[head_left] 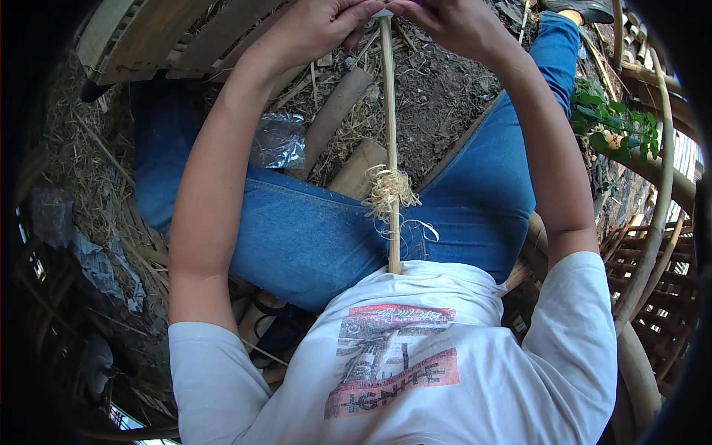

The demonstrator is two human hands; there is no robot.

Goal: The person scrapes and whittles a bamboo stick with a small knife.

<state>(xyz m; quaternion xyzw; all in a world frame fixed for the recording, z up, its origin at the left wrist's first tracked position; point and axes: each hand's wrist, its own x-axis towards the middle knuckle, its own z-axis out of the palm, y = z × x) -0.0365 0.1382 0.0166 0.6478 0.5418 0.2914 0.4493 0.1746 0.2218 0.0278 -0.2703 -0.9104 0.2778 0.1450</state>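
A long, thin bamboo stick (391, 111) runs from my waist straight out to the far edge of the view. Curled pale shavings (391, 191) cling around its nearer part, above my lap. At the stick's far end, my left hand (319, 30) and my right hand (463, 30) come together with fingers pinched closed. Between their thumbs shows a small whitish flat piece (383, 13), its kind too little seen to name. The picture's upper edge cuts off part of both hands. The stick's near end rests against my white shirt (445, 285).
Bamboo slats (159, 44) stand at the far left. Beyond my jeans-clad legs (311, 230), cut bamboo pieces (341, 104) and a clear plastic wrapper (279, 141) lie on straw-strewn soil. Green leaves (615, 119) and a curved pole (662, 185) are at the right.
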